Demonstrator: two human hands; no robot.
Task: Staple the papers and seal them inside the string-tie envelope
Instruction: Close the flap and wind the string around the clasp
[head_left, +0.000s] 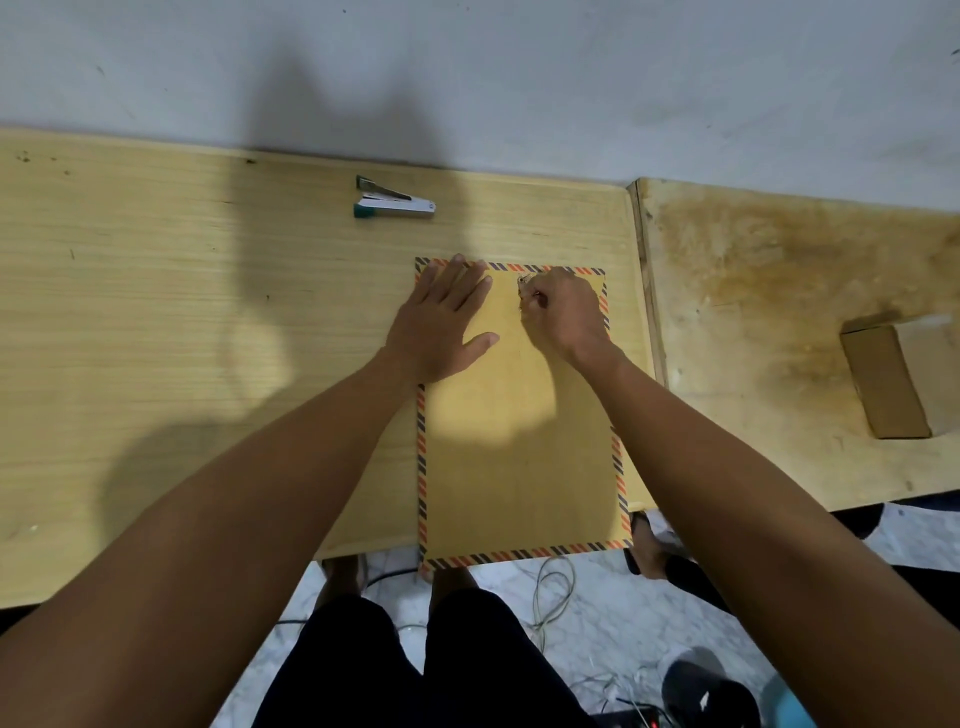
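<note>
The string-tie envelope (519, 441) is laid flat on the desk (182, 338), its near edge overhanging the desk's front edge. Its far left corner is pressed down by the left hand (441, 322), whose fingers are spread straight. At 3 o'clock from that hand, the string (523, 285) is pinched by the right hand (563, 317), fingers curled. The stapler (393, 203) is seen at 11 o'clock from the envelope, well apart.

Stripe-edged brown envelope (519, 441) flat on desk, stapler (393, 202) beyond.
</note>
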